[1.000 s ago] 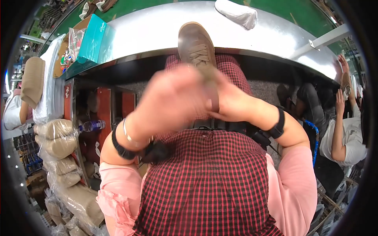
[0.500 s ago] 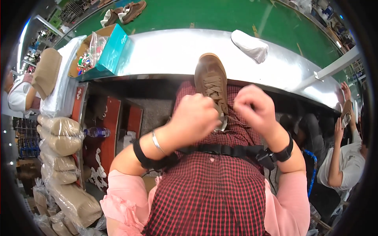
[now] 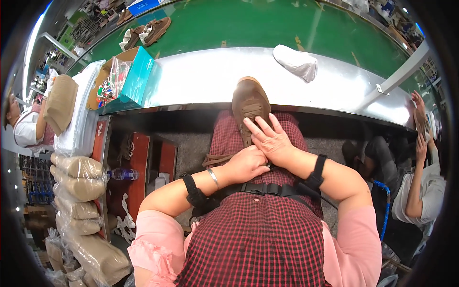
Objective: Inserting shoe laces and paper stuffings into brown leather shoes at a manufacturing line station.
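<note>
Touching: right hand (image 3: 273, 142), fingers long and fanned apart, tips laid at the heel-side end of the laces (image 3: 250, 110) on the brown lace-up shoe (image 3: 251, 91); flat on it, closed round nothing.
Curled in: left hand (image 3: 245, 162), fingers bent, tucked against the right hand at the shoe's heel end; cannot tell if anything is pinched inside.
Shoe: over the lap, toe pointing away from the wearer and overlapping the bench edge in view; heel end hidden by the hands.
Loose lace (image 3: 217, 160): brown, trailing left of the shoe's heel end.
Wrists: black wrist straps (image 3: 317, 172) both sides, silver bangle (image 3: 213, 179) on the left; all heelward of the shoe.
Apron: checked apron (image 3: 253, 229), red and black, heelward of the shoe.
Bench: steel bench (image 3: 196, 79), shiny, at and beyond the shoe's toe.
On bench: white bundle (image 3: 296, 63) right of the shoe; open teal-sided box (image 3: 139, 79) left of it, small coloured pieces inside.
Past bench: brown pair (image 3: 154, 32) on a green surface (image 3: 229, 26), beyond and left of the shoe.
Far left of shoe: plastic-wrapped tan bundles (image 3: 81, 178), clear bottle (image 3: 123, 174).
Far right of shoe: co-worker (image 3: 420, 196), hands raised.
</note>
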The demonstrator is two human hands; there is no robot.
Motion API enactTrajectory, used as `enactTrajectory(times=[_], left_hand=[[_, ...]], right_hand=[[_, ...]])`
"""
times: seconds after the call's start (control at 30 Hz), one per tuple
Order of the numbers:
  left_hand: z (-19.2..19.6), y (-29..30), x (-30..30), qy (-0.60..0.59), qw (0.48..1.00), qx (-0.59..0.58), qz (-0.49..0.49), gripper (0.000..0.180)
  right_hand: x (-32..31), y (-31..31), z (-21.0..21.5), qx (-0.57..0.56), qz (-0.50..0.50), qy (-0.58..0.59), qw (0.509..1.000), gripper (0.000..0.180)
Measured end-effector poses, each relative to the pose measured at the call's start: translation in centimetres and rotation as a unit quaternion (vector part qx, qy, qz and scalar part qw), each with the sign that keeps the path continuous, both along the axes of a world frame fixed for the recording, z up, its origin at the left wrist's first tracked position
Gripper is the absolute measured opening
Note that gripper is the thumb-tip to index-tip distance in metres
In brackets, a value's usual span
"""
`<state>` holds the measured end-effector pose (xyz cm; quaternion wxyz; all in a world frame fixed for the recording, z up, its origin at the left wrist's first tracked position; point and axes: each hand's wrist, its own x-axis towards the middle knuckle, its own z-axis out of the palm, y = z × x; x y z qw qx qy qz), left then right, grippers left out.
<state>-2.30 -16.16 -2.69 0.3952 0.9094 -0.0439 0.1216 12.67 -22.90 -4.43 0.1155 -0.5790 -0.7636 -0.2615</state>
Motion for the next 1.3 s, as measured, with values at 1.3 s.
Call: enactTrajectory(times=[1.3], left_hand=[[-0.9,2.0,1.1,-0.143,0.884,0.399,0.197,0.045]], right_hand=[[0.3,-1.0,2.0,0.037,-0.01,0.322,0.946,0.051]])
